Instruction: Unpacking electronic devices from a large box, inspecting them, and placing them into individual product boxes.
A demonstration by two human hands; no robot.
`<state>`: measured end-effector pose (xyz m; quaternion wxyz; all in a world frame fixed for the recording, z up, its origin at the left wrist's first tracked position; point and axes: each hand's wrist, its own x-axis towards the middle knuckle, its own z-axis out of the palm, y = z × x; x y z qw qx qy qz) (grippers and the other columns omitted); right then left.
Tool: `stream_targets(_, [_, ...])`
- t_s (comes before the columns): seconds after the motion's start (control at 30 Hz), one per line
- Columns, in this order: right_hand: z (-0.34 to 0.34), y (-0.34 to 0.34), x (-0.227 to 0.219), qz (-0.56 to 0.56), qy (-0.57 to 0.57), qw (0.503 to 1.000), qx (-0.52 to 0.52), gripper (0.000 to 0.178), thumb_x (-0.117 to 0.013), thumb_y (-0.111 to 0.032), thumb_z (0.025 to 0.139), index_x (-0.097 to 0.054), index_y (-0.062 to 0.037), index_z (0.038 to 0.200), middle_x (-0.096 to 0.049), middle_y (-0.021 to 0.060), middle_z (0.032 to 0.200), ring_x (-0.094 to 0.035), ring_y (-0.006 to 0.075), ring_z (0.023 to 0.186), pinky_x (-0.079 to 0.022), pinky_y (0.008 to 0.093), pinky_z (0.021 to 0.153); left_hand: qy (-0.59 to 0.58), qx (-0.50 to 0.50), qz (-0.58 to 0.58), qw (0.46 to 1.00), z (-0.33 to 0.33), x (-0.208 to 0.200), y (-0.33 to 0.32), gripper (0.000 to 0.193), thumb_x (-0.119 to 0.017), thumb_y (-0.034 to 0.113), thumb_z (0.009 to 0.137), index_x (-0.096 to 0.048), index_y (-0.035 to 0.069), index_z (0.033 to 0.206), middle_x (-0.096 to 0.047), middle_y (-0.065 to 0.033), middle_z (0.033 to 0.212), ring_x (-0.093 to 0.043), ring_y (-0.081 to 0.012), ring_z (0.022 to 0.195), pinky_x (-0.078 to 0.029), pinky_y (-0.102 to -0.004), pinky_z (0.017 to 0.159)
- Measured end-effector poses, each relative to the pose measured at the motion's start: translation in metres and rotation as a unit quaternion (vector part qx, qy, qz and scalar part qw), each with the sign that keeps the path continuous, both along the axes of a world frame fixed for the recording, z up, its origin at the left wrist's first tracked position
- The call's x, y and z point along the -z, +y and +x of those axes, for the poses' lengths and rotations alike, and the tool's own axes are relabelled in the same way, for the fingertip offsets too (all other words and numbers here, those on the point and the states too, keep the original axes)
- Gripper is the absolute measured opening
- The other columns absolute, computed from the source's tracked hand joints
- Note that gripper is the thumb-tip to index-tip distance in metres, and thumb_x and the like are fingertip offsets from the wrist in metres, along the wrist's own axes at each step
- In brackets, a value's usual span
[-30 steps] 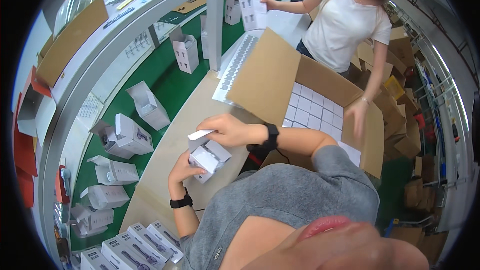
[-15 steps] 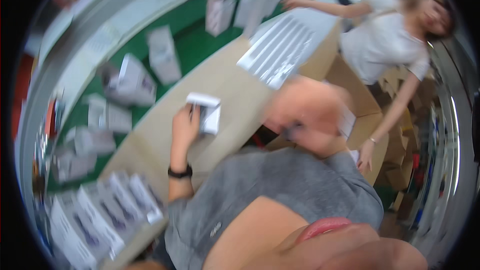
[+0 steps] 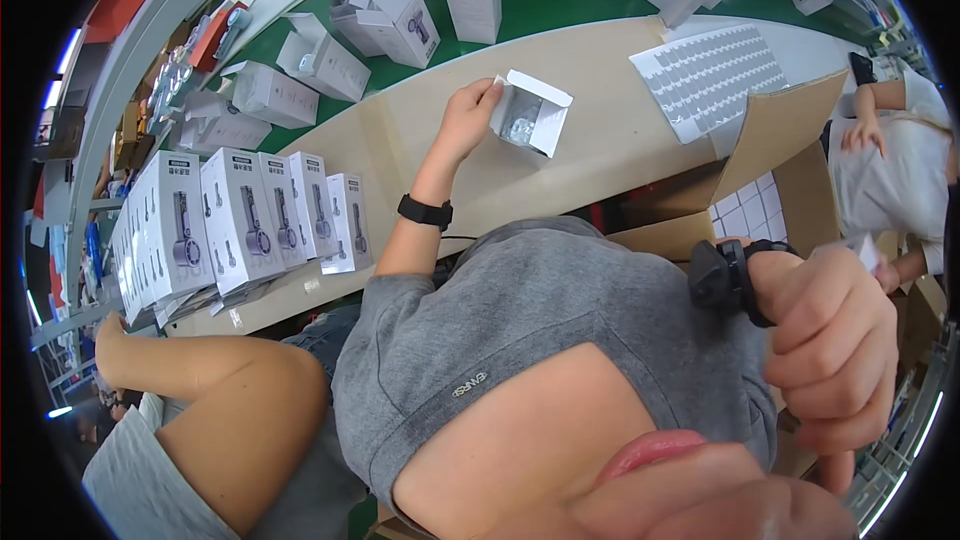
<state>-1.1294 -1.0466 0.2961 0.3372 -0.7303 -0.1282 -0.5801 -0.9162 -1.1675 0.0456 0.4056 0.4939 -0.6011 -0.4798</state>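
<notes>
On the beige table, my left hand is closed on the near-left side of a small white box. The flaps of this box stand open, and something wrapped in clear plastic lies inside. My right hand is raised close to the camera at the right, with its fingers curled in. What those fingers hold, if anything, is hidden. A black band circles my left wrist, and a bulky dark device is strapped at my right wrist.
White printed boxes stand in rows at left. Open boxes line the green conveyor beyond the table. A sheet of white stickers lies right of centre, beside an open carton holding white boxes. Co-workers sit or stand at left and right.
My view has turned, so the table sits higher and more boxes show at left. My right hand has moved from beside the carton to near the camera. My left hand keeps the box.
</notes>
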Motion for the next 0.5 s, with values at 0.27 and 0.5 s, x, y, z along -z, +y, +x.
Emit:
stream_targets(0.27, [0.012, 0.008, 0.009, -0.121, 0.041, 0.99, -0.065, 0.013, -0.047, -0.009, 0.071, -0.047, -0.0114, 0.058, -0.045, -0.0028, 0.052, -0.042, 0.0065, 0.042, -0.025, 0.0184, 0.044, 0.097, -0.062, 0.037, 0.993, -0.007, 0.017, 0.001, 0.025, -0.047, 0.019, 0.088, -0.057, -0.004, 0.082, -0.054, -0.0043, 0.068, -0.046, -0.0112, 0.065, -0.038, -0.0267, 0.061])
stream_targets(0.5, [0.021, -0.041, 0.097, 0.249, 0.358, 0.879, 0.191, 0.011, -0.057, -0.011, 0.078, -0.058, 0.0001, 0.078, -0.057, 0.0108, 0.074, -0.055, 0.0214, 0.066, -0.044, 0.0284, 0.06, 0.115, -0.107, 0.005, 0.988, -0.014, 0.011, 0.013, 0.023, -0.048, 0.018, 0.088, -0.058, -0.002, 0.092, -0.059, -0.0048, 0.077, -0.053, -0.0113, 0.073, -0.041, -0.0243, 0.067])
